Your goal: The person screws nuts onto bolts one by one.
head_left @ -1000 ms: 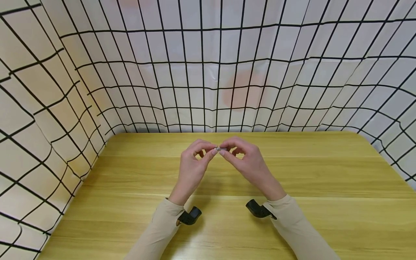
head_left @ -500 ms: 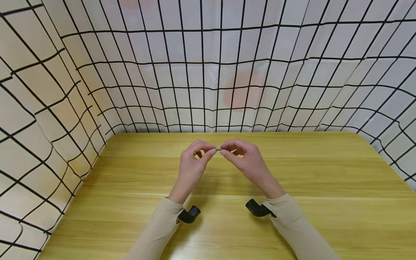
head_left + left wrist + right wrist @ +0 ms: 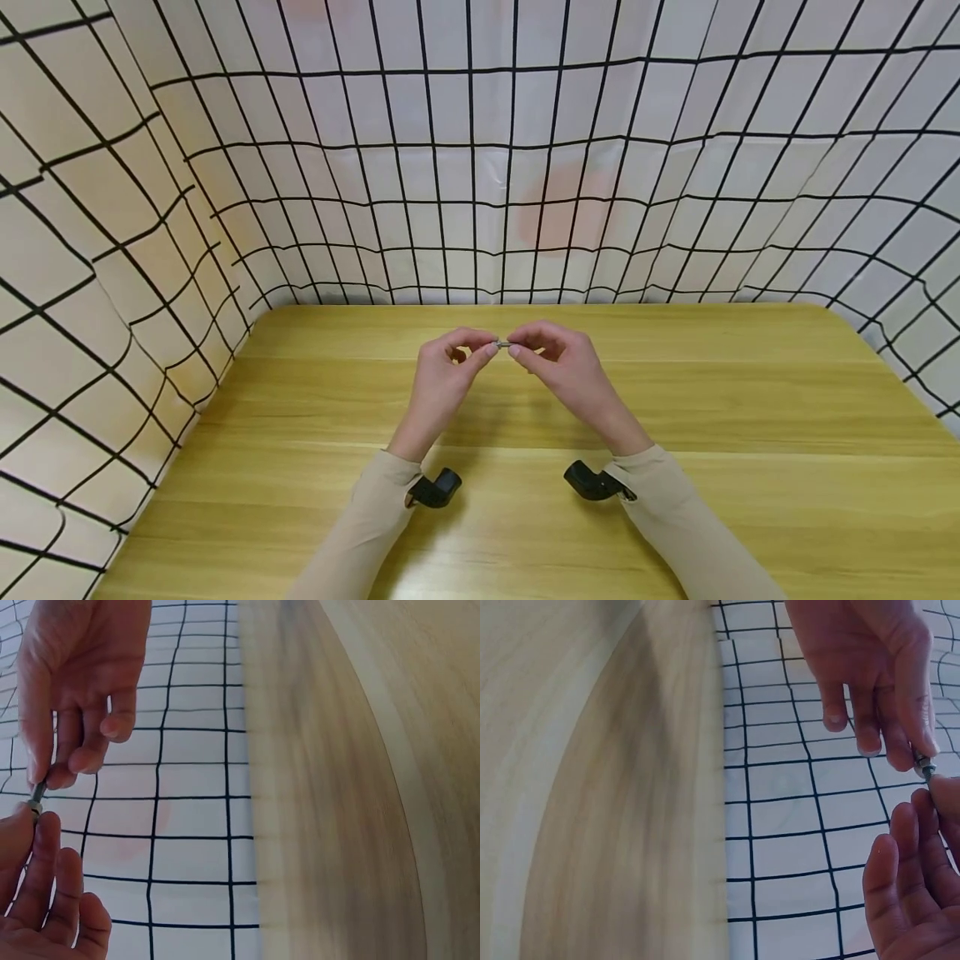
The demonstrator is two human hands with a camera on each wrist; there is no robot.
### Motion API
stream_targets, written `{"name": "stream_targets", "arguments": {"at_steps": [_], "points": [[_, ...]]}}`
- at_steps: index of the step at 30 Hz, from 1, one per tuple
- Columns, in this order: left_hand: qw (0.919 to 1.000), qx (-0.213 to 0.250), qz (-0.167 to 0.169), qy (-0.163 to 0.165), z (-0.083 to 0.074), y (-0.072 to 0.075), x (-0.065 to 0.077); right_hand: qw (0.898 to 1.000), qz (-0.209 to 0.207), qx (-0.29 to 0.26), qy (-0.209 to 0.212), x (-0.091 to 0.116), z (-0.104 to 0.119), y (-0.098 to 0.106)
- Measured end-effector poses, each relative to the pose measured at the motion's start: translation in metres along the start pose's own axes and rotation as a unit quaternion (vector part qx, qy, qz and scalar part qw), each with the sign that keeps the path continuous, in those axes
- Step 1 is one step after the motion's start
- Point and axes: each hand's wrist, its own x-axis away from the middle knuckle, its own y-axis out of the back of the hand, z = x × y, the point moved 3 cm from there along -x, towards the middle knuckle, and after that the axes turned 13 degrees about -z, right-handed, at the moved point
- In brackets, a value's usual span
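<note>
A small silvery metal bolt (image 3: 503, 344) is held level between both hands above the table. My left hand (image 3: 442, 375) pinches its left end with thumb and index finger. In the left wrist view a nut-like collar (image 3: 35, 805) shows at those fingertips. The thin shank (image 3: 928, 772) of the bolt runs from there to my right hand (image 3: 566, 367), whose thumb and fingertips pinch the other end. The fingertips of the two hands are a short way apart, and both ends of the bolt are covered by them.
Below the hands lies a wood-grain table (image 3: 300, 417). A white curtain (image 3: 442, 175) with black grid lines hangs behind it and along the sides. Each wrist bears a black camera mount (image 3: 592, 482) beside a beige sleeve (image 3: 678, 525).
Less of the bolt's shank shows beyond the right fingertips than a second ago; the right fingers have shifted slightly around it. The left hand keeps its pinch. The head view has shifted slightly.
</note>
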Motion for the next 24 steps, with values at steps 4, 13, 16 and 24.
{"name": "stream_targets", "arguments": {"at_steps": [4, 13, 16, 24], "points": [[0.9998, -0.001, 0.011, 0.018, 0.003, -0.002, -0.002, 1.000, 0.006, -0.016, -0.017, -0.003, -0.006, 0.000], [0.9962, -0.021, 0.045, 0.071, 0.014, -0.003, -0.005, 0.997, 0.040, -0.021, -0.067, -0.008, -0.025, -0.003], [0.9952, -0.037, 0.058, 0.069, 0.018, -0.003, -0.008, 0.996, 0.046, -0.021, -0.079, -0.009, -0.029, -0.003], [0.9917, -0.077, 0.089, 0.051, 0.030, -0.006, -0.014, 0.991, 0.067, -0.025, -0.110, -0.011, -0.042, -0.003]]}}
